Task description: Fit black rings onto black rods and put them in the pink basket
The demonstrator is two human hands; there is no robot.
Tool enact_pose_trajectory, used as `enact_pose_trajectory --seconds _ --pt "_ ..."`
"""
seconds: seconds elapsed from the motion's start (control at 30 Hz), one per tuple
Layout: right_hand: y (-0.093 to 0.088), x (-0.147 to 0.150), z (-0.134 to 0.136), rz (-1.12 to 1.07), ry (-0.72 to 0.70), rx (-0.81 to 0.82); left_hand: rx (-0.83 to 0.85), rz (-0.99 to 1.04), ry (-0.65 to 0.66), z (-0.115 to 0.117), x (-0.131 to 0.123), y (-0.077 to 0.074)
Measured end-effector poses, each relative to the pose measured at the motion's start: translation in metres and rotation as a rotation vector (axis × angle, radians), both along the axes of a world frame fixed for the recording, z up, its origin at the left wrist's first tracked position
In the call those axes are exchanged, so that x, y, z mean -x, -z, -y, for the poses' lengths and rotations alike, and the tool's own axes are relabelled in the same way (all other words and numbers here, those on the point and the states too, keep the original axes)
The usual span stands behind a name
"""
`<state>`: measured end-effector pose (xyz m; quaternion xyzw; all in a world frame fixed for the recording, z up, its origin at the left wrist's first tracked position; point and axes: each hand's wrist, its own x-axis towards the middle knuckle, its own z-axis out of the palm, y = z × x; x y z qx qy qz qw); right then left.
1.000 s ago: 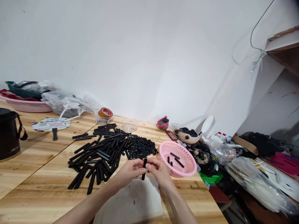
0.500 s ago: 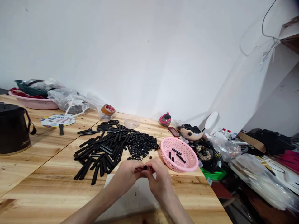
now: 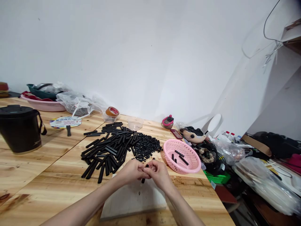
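Over a pale board (image 3: 131, 202), my two hands meet with fingertips pinched together. A short black tube (image 3: 143, 181) pokes out below the fingers, and a small black piece (image 3: 147, 165) shows above them. I cannot tell whether these are one part. My left hand (image 3: 133, 171) closes on the tube from the left; my right hand (image 3: 160, 175) pinches at the same spot, its grip partly hidden. Just beyond lie a spread of black tubes (image 3: 103, 157) and a heap of small black pieces (image 3: 147, 146). A pink basket (image 3: 197, 163) to the right holds several tubes.
A black lidded bucket (image 3: 21, 131) stands at the left beside a hand fan (image 3: 66, 122). Plastic bags (image 3: 75, 103), a tape roll (image 3: 112, 111) and a clear bowl (image 3: 135, 124) sit farther back. A phone (image 3: 176, 134) and clutter line the right edge.
The view has turned slightly left, so the table items sit farther right. My hands have shifted their fingers, and the black tube now sticks out beneath them.
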<state>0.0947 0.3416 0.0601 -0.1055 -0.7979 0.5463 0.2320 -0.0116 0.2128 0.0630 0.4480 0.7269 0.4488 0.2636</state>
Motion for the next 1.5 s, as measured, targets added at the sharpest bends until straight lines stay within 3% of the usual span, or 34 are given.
enact_pose_trajectory --seconds 0.13,0.27,0.37,0.47,0.6,0.73,0.83,0.93,1.03,1.13,1.2,1.33,1.5 --pt "-0.003 0.005 -0.008 0.049 -0.076 0.163 0.005 0.073 0.101 -0.007 0.004 -0.010" --pt "-0.018 0.001 -0.011 0.045 -0.079 0.208 0.006 0.051 0.105 -0.013 0.005 -0.018" --pt "-0.021 -0.009 -0.006 -0.012 0.020 0.003 -0.027 -0.023 0.045 -0.010 -0.002 -0.015" --pt "-0.003 -0.020 0.004 -0.079 0.082 -0.265 -0.053 -0.171 -0.041 -0.001 -0.018 -0.005" --pt "0.015 -0.028 0.011 -0.056 0.005 -0.310 -0.033 -0.323 -0.070 0.007 -0.031 0.004" --pt "-0.017 -0.037 -0.014 -0.118 0.040 -0.436 -0.008 -0.417 0.002 0.008 -0.004 -0.006" --pt "-0.048 -0.044 -0.058 -0.195 0.236 -0.554 0.012 -0.577 -0.096 0.006 0.034 -0.013" --pt "-0.058 -0.043 -0.096 -0.149 0.368 -0.697 0.067 -0.698 -0.170 0.004 0.069 -0.008" --pt "-0.047 -0.032 -0.095 -0.153 0.363 -0.840 0.110 -0.778 -0.152 0.000 0.088 0.002" --pt "-0.023 -0.011 -0.062 -0.152 0.145 -0.880 0.126 -0.827 -0.113 -0.005 0.097 0.010" --pt "-0.004 0.008 -0.038 -0.023 0.029 -0.837 0.129 -0.841 -0.089 -0.009 0.100 0.012" --pt "0.024 0.043 -0.020 0.079 0.083 -0.728 0.119 -0.805 -0.064 -0.012 0.102 0.011" --pt "0.035 0.051 -0.030 0.047 0.097 -0.615 -0.017 -0.613 -0.124 -0.009 0.095 0.007"
